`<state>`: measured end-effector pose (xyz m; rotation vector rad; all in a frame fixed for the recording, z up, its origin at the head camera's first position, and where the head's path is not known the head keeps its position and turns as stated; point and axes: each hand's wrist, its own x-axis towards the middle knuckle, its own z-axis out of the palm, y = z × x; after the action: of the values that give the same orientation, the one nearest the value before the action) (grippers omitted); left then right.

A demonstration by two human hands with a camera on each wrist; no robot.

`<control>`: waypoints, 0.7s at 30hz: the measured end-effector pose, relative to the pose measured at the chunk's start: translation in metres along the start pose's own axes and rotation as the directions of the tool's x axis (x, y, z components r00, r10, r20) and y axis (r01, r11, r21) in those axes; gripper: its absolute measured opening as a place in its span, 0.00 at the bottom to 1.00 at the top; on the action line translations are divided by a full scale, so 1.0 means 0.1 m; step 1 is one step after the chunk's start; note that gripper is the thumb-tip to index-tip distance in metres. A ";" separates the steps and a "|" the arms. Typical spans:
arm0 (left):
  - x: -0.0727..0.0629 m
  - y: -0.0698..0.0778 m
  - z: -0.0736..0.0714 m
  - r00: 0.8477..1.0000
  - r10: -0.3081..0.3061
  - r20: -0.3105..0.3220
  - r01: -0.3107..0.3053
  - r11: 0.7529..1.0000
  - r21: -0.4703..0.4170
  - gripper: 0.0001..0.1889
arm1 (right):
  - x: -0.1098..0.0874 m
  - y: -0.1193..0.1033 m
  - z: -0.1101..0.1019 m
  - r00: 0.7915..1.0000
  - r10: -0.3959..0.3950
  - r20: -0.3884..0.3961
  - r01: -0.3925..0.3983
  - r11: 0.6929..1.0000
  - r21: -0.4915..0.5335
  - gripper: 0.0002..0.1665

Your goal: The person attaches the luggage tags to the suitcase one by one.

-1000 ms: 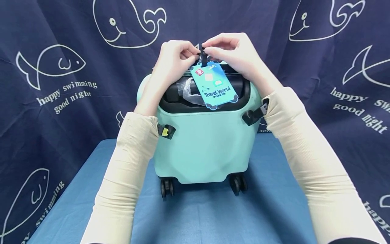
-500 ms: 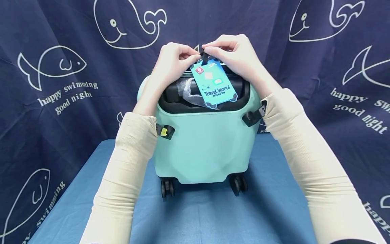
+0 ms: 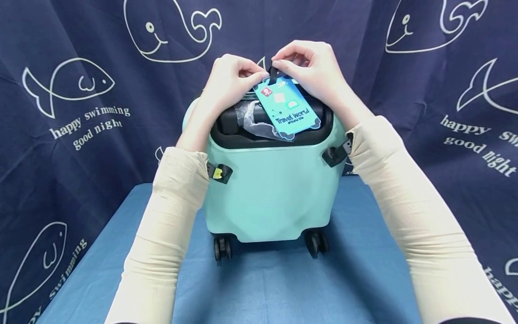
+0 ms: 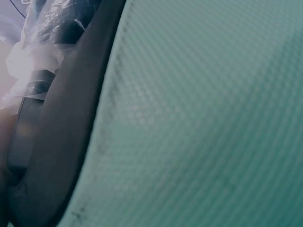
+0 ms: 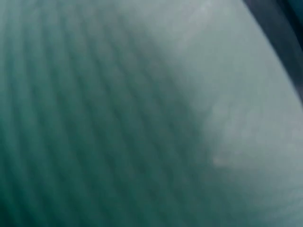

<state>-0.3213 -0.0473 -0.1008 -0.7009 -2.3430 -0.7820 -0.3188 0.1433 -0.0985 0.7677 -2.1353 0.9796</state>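
Observation:
A mint green suitcase [image 3: 271, 193] stands upright, its black handle recess [image 3: 229, 141] at the top. Over the recess lies a blue luggage tag [image 3: 289, 108] printed "Travel World", hung from a black strap [image 3: 273, 75]. My left hand [image 3: 231, 83] pinches at the strap from the left, its fingertips partly hiding what they hold. From the right, my right hand [image 3: 315, 65] pinches the strap's upper part between thumb and forefinger. The left wrist view has the ribbed suitcase shell [image 4: 203, 118] and dark recess rim [image 4: 71, 127]; only blurred shell [image 5: 104, 118] fills most of the right one.
Clear plastic wrap [image 3: 259, 126] is bunched in the recess beneath the tag. Black caster wheels [image 3: 222, 248] rest on a blue cloth-covered table [image 3: 267, 288]. A dark blue curtain [image 3: 93, 27] with whale and fish drawings hangs close behind and at the sides.
My right hand has risen slightly, drawing the strap upward. The luggage tag has shifted a little right and up, with its lower edge turned more to the right.

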 end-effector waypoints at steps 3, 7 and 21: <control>0.00 0.01 0.00 1.000 -0.009 0.004 0.009 1.000 0.008 0.11 | 0.00 -0.01 -0.01 0.999 0.016 0.036 -0.016 1.000 -0.021 0.14; 0.00 0.02 0.00 1.000 -0.019 0.010 0.019 1.000 0.018 0.12 | 0.00 -0.02 0.00 0.997 0.019 0.079 -0.017 1.000 -0.024 0.14; 0.01 0.01 0.00 1.000 -0.012 0.014 0.012 1.000 0.022 0.12 | 0.02 -0.02 -0.01 0.988 0.027 0.154 -0.018 0.998 -0.064 0.15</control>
<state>-0.3210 -0.0466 -0.0996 -0.6857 -2.3672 -0.7575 -0.3186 0.1428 -0.0954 0.8135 -2.3014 0.8849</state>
